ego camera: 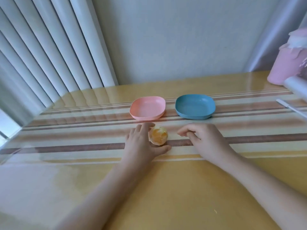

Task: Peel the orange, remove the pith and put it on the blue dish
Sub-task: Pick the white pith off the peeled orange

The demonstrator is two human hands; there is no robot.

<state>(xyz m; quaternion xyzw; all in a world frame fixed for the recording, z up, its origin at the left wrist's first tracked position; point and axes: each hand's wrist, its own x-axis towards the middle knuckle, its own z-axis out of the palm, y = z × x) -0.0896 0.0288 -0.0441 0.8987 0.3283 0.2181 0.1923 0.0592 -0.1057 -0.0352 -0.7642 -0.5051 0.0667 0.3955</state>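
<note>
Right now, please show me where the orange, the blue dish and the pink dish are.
orange [158, 136]: head view, middle of the peeled fruit beside the left hand [142, 143].
blue dish [195, 106]: head view, bare inner floor of the dish.
pink dish [147, 107]: head view, bare inner floor of the dish.

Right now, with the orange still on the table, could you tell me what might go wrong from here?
1. The orange is round and the left hand only cups it, so it could roll away.
2. The pink dish sits nearer than the blue dish, so the fruit could land on the wrong one.
3. White patches still show on it, so pith may go along.
</note>
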